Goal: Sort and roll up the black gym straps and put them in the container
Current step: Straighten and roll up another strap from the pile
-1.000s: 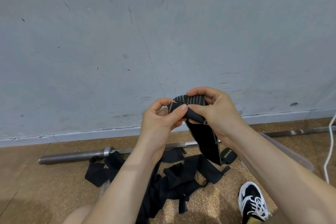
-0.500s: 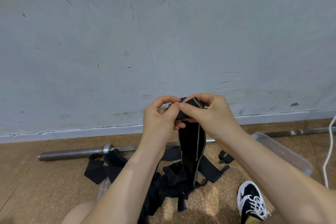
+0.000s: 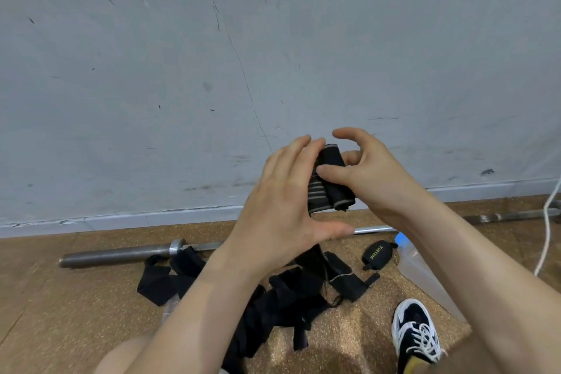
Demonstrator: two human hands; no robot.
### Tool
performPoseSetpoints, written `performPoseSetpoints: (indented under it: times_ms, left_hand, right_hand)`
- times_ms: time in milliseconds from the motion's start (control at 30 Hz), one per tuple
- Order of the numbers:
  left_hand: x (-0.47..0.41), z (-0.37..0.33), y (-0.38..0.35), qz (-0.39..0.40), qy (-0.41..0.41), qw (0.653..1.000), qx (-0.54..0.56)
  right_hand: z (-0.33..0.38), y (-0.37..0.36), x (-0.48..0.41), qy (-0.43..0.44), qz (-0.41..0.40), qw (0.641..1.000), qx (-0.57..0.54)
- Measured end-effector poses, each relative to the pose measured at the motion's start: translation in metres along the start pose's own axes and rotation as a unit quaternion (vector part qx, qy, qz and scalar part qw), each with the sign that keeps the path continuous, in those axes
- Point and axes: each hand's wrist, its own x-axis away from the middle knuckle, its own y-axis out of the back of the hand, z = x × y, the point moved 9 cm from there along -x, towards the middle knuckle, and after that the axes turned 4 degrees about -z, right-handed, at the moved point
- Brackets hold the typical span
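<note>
A black gym strap with grey stripes (image 3: pixel 334 179) is partly rolled up in the air in front of the wall. My right hand (image 3: pixel 373 179) pinches the roll, thumb on the front and fingers curled behind and above it. My left hand (image 3: pixel 285 200) lies flat against the strap's left side with straight fingers and the thumb stretched out below. The strap's tail drops behind my left hand toward a pile of loose black straps (image 3: pixel 273 297) on the floor. The clear plastic container (image 3: pixel 425 276) sits on the floor at the right, partly hidden by my right forearm.
A steel barbell (image 3: pixel 121 253) lies along the base of the grey wall. A small rolled black wrap with yellow lettering (image 3: pixel 376 253) rests beside the container. My black-and-white shoe (image 3: pixel 416 331) is at lower right. A white cable (image 3: pixel 546 237) hangs at the far right.
The roll has grown thicker and turned more upright. My left hand has let go of its pinch and flattened against the strap. My right fingers have lifted while the thumb stays on the roll.
</note>
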Motion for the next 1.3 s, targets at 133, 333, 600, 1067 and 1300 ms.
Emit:
performPoseSetpoints:
  times_ms: [133, 333, 600, 1067, 1300]
  left_hand:
    - [-0.003, 0.003, -0.011, 0.003, 0.001, 1.000, 0.029]
    - [-0.005, 0.006, -0.002, -0.083, 0.007, 0.994, 0.067]
    - [-0.004, 0.007, 0.002, -0.125, 0.052, 0.988, 0.071]
    - [-0.005, 0.049, 0.012, -0.131, 0.213, 0.885, 0.392]
    - [0.003, 0.041, -0.011, -0.102, 0.253, 0.870, 0.410]
  right_hand:
    - [-0.001, -0.010, 0.004, -0.002, 0.037, 0.998, 0.044]
    - [-0.003, -0.018, 0.004, 0.002, 0.058, 0.997, 0.053]
    - [0.007, -0.031, 0.010, 0.036, 0.148, 0.988, -0.012]
    - [0.005, -0.007, -0.001, 0.017, 0.134, 0.990, -0.049]
    - [0.007, -0.028, 0.005, 0.143, 0.045, 0.984, 0.101]
